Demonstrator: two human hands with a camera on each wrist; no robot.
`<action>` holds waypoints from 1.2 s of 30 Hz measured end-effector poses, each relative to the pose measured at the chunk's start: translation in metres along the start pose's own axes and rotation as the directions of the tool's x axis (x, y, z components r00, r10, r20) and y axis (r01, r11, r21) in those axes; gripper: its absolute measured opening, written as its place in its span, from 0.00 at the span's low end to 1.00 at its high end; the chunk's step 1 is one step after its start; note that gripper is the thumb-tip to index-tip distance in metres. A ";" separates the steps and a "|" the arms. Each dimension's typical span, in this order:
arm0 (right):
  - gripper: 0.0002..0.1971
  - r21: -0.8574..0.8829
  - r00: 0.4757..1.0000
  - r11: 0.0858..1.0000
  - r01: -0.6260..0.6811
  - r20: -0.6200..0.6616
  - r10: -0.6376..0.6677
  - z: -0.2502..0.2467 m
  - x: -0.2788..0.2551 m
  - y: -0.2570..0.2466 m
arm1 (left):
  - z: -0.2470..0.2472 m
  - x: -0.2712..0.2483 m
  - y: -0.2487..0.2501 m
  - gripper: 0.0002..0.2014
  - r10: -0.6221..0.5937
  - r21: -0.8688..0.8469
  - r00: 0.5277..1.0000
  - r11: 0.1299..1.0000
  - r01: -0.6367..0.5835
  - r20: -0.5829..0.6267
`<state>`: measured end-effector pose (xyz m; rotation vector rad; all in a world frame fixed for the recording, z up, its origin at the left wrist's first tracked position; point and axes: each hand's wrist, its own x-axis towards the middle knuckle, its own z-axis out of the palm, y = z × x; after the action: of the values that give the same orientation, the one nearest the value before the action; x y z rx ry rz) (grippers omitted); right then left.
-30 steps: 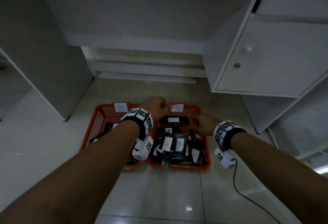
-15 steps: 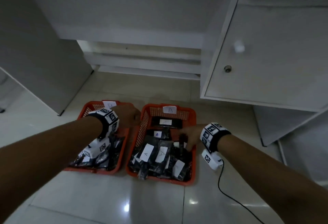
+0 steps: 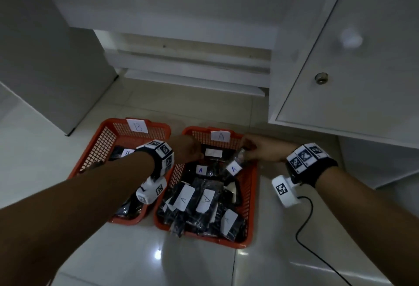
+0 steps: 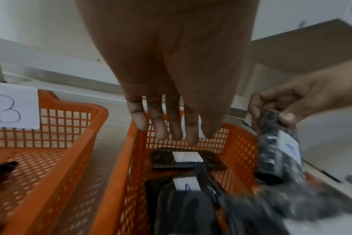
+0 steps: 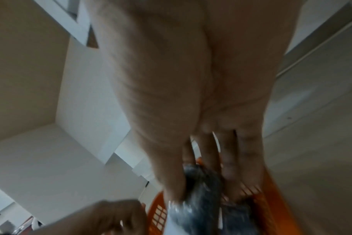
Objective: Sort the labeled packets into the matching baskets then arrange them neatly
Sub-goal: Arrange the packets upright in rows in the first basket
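Observation:
Two orange baskets stand side by side on the floor. Basket B is on the left, basket A on the right, each with a paper letter tag on its far rim. Basket A holds several black packets with white A labels. My right hand pinches the top of a black A packet and holds it hanging above basket A's far right part; the same packet shows in the left wrist view. My left hand hovers over basket A's far left corner, fingers straight and empty.
White cabinets stand at the back and right, with a closed door overhanging near basket A. A grey panel rises on the left. A black cable trails from my right wrist across the glossy tiled floor.
My left hand moved right from basket B to basket A's far left corner. My right hand lifted a packet from the pile toward the far right of basket A.

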<state>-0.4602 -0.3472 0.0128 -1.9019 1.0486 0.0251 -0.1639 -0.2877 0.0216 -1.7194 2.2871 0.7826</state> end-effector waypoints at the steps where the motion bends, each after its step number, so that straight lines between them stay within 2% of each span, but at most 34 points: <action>1: 0.19 -0.001 0.996 1.000 -0.024 -0.083 0.024 0.003 0.003 0.003 | -0.002 0.006 -0.002 0.15 -0.023 0.015 1.000 1.000 0.023 -0.010; 3: 0.18 0.004 0.959 0.998 -0.070 -0.274 0.068 0.014 0.005 0.006 | -0.005 0.015 -0.006 0.17 -0.053 0.059 0.998 0.997 0.052 0.025; 5: 0.15 0.034 0.911 0.995 -0.090 -0.401 0.096 0.028 0.004 0.008 | -0.009 0.024 -0.010 0.19 -0.058 0.109 0.994 0.993 0.047 0.094; 9: 0.16 -0.066 0.883 0.992 -0.112 -0.463 0.069 0.045 -0.001 0.006 | -0.020 0.030 -0.016 0.17 -0.049 0.179 0.989 0.984 0.023 0.142; 10: 0.17 -0.034 0.878 0.993 -0.113 -0.472 0.084 0.048 -0.001 0.005 | -0.023 0.027 -0.016 0.17 -0.041 0.165 0.990 0.986 0.018 0.137; 12: 0.17 0.151 0.893 0.986 -0.068 -0.432 0.128 0.050 0.002 -0.001 | -0.022 0.020 -0.014 0.20 -0.002 0.104 0.993 0.994 -0.010 0.114; 14: 0.11 0.361 0.926 0.932 -0.024 -0.343 0.157 0.052 0.009 -0.007 | -0.017 0.013 -0.007 0.27 0.073 -0.062 0.994 0.996 -0.068 0.078; 15: 0.10 0.407 0.939 0.914 -0.016 -0.307 0.153 0.052 0.012 -0.010 | -0.012 0.013 -0.005 0.30 0.081 -0.157 0.996 0.985 -0.074 0.038; 17: 0.14 0.407 0.944 0.914 0.012 -0.305 0.124 0.054 0.021 -0.011 | 0.001 0.016 -0.006 0.34 0.034 -0.303 0.998 0.952 -0.046 -0.044; 19: 0.15 0.422 0.933 0.906 0.030 -0.337 0.126 0.055 0.026 -0.012 | 0.010 0.023 -0.016 0.30 0.024 -0.375 0.996 0.926 -0.052 -0.080; 21: 0.12 0.462 0.916 0.887 0.003 -0.356 0.182 0.057 0.029 -0.016 | 0.014 0.024 -0.030 0.21 0.022 -0.392 0.987 0.916 -0.083 -0.158; 23: 0.08 0.315 0.901 0.948 -0.037 -0.401 0.168 0.056 0.030 -0.013 | 0.013 0.021 -0.046 0.15 -0.054 -0.448 0.944 0.888 -0.104 -0.326; 24: 0.07 0.210 0.913 0.975 -0.068 -0.382 0.146 0.055 0.032 -0.012 | 0.010 0.017 -0.054 0.14 -0.112 -0.476 0.910 0.873 -0.103 -0.400; 26: 0.07 0.049 0.960 0.984 -0.173 -0.217 0.179 0.056 0.039 -0.013 | 0.003 0.009 -0.074 0.13 -0.217 -0.535 0.855 0.841 -0.082 -0.472; 27: 0.07 -0.003 0.967 0.973 -0.231 -0.113 0.229 0.059 0.045 -0.012 | 0.000 0.006 -0.083 0.13 -0.252 -0.567 0.843 0.821 -0.074 -0.475; 29: 0.10 -0.099 0.963 0.958 -0.269 -0.014 0.269 0.067 0.056 -0.014 | -0.002 -0.001 -0.096 0.13 -0.265 -0.594 0.839 0.800 -0.084 -0.476; 32: 0.18 -0.127 0.965 0.956 -0.263 -0.023 0.262 0.080 0.072 -0.020 | 0.002 -0.008 -0.105 0.13 -0.229 -0.579 0.845 0.807 -0.112 -0.483; 34: 0.19 -0.078 0.959 0.956 -0.284 -0.018 0.283 0.082 0.079 -0.021 | 0.006 -0.012 -0.106 0.12 -0.201 -0.575 0.852 0.807 -0.136 -0.484; 36: 0.16 0.019 0.948 0.948 -0.317 0.022 0.316 0.084 0.086 -0.021 | 0.010 -0.016 -0.107 0.12 -0.170 -0.569 0.853 0.804 -0.170 -0.494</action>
<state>-0.3595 -0.3377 -0.0557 -1.6926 1.3269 0.2139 -0.0611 -0.2901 -0.0122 -2.4754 2.5403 1.2799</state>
